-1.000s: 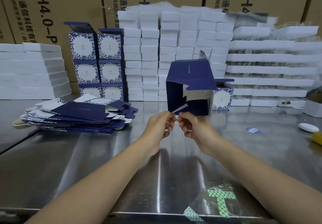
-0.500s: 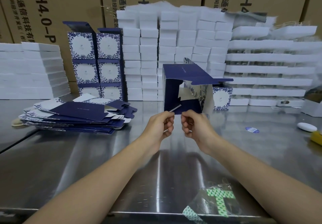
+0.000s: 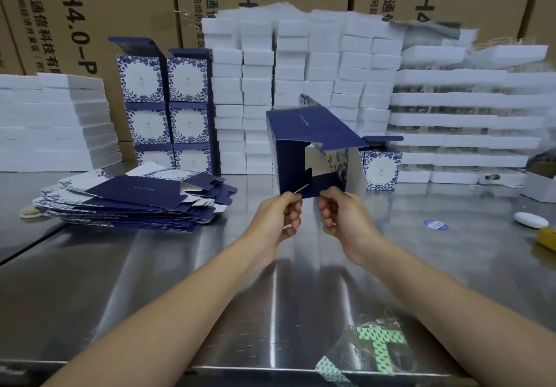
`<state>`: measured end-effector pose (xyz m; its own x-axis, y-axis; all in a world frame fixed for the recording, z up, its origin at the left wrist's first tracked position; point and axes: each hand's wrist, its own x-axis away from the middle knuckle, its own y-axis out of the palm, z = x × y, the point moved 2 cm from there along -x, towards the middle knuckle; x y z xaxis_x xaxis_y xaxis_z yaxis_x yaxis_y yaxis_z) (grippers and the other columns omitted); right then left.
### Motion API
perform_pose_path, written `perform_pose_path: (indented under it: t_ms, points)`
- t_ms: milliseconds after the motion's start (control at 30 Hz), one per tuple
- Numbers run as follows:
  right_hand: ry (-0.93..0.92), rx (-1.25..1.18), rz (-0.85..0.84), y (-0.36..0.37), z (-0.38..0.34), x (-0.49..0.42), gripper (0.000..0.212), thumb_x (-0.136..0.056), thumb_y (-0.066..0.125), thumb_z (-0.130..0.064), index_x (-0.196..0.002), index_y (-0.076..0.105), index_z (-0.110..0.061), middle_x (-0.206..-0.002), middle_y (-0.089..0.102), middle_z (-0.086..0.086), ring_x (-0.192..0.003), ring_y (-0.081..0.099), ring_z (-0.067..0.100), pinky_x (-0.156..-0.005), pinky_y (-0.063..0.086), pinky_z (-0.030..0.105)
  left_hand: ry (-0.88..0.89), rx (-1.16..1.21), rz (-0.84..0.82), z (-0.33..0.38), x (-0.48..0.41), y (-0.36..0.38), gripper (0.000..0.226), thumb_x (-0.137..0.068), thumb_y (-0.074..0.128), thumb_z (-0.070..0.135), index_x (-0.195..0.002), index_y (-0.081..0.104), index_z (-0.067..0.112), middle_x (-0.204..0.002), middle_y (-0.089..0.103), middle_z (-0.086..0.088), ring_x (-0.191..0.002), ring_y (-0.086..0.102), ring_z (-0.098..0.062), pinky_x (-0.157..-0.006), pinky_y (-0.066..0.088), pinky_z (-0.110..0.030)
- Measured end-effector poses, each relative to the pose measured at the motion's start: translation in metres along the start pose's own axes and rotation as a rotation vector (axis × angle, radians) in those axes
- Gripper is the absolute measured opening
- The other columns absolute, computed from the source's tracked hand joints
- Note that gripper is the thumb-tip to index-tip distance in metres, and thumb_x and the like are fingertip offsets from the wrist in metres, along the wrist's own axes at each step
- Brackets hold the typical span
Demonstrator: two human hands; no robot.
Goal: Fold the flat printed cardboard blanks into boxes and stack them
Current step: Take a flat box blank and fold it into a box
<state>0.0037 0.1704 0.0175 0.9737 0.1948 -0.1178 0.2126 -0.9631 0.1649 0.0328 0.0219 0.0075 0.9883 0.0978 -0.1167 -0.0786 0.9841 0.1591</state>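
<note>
Half-formed navy box [image 3: 310,149] held above the steel table [image 3: 150,281], open end toward camera. Left hand [image 3: 281,221] and right hand [image 3: 341,216] each pinch a bottom flap edge. Flat blanks [image 3: 135,203] piled at left; folded boxes [image 3: 164,106] stacked behind.

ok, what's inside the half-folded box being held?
The half-folded box shows only its own navy bottom flaps and a floral wall inside; nothing else is visible. The left hand and right hand cover its near lower edge.
</note>
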Motion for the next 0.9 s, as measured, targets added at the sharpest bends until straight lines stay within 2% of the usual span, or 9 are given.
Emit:
perform_pose_path:
  t_ms: [100,233,433,533,633,800,867,900]
  points:
    - [0.004,-0.018,0.008,-0.003,0.001,-0.003,0.031,-0.098,0.054,-0.019,-0.067,0.055,-0.017,-0.059,0.047,-0.004,-0.047,0.034,0.011,-0.047,0.029,0.022,-0.016,-0.021,-0.020,-0.001,0.003,0.001,0.031,-0.092,0.063,0.035,-0.062,0.061,0.027,-0.064,0.048,0.005,-0.055,0.047,-0.012,-0.058,0.039,-0.025]
    - [0.029,0.033,-0.139,-0.002,0.002,-0.001,0.031,-0.098,0.057,-0.024,-0.067,0.058,-0.018,-0.061,0.048,-0.002,-0.050,0.040,0.012,-0.049,0.034,0.023,-0.001,-0.048,-0.063,-0.001,0.005,0.004,0.032,-0.098,0.061,0.034,-0.068,0.060,0.024,-0.064,0.048,0.004,-0.058,0.049,-0.013,-0.062,0.042,-0.025]
    - [-0.057,-0.027,0.102,0.000,0.002,-0.002,0.034,-0.094,0.062,-0.017,-0.061,0.057,-0.021,-0.058,0.048,-0.006,-0.045,0.033,0.010,-0.048,0.027,0.024,-0.020,-0.031,-0.046,0.002,0.005,0.003,0.030,-0.099,0.062,0.031,-0.070,0.061,0.023,-0.064,0.048,0.004,-0.057,0.049,-0.012,-0.060,0.038,-0.025]
    - [-0.073,-0.060,0.131,-0.004,-0.001,-0.003,0.032,-0.094,0.060,-0.013,-0.063,0.055,-0.018,-0.056,0.047,-0.006,-0.045,0.031,0.009,-0.044,0.025,0.021,-0.065,-0.022,-0.027,-0.001,0.006,0.005,0.033,-0.098,0.064,0.038,-0.066,0.065,0.027,-0.063,0.048,0.006,-0.056,0.049,-0.012,-0.056,0.035,-0.024]
    - [-0.053,-0.030,0.125,-0.006,-0.002,-0.005,0.028,-0.094,0.063,-0.017,-0.067,0.058,-0.018,-0.056,0.046,-0.005,-0.045,0.034,0.009,-0.044,0.026,0.020,-0.068,0.005,0.043,0.000,0.003,0.002,0.032,-0.099,0.064,0.035,-0.069,0.064,0.026,-0.060,0.046,0.007,-0.055,0.047,-0.011,-0.054,0.035,-0.023]
    - [-0.101,-0.030,0.188,-0.005,0.000,-0.005,0.028,-0.098,0.061,-0.019,-0.070,0.059,-0.015,-0.055,0.049,-0.006,-0.042,0.036,0.009,-0.042,0.026,0.021,-0.070,0.007,0.012,-0.001,-0.001,-0.001,0.028,-0.100,0.062,0.032,-0.074,0.064,0.023,-0.062,0.046,0.006,-0.056,0.046,-0.011,-0.055,0.033,-0.024]
    - [-0.122,-0.027,0.234,-0.008,-0.002,-0.007,0.030,-0.098,0.059,-0.015,-0.068,0.056,-0.015,-0.052,0.049,-0.008,-0.041,0.034,0.008,-0.040,0.027,0.019,-0.093,0.007,-0.001,-0.002,0.000,0.000,0.021,-0.099,0.066,0.036,-0.084,0.068,0.021,-0.066,0.050,0.005,-0.059,0.052,-0.011,-0.056,0.035,-0.024]
    - [-0.138,-0.012,0.255,-0.011,-0.003,-0.008,0.031,-0.098,0.058,-0.015,-0.067,0.055,-0.015,-0.051,0.048,-0.008,-0.041,0.034,0.008,-0.041,0.027,0.019,-0.103,0.006,0.012,-0.002,0.001,0.001,0.018,-0.097,0.070,0.038,-0.095,0.070,0.020,-0.071,0.055,0.005,-0.062,0.058,-0.012,-0.056,0.039,-0.025]
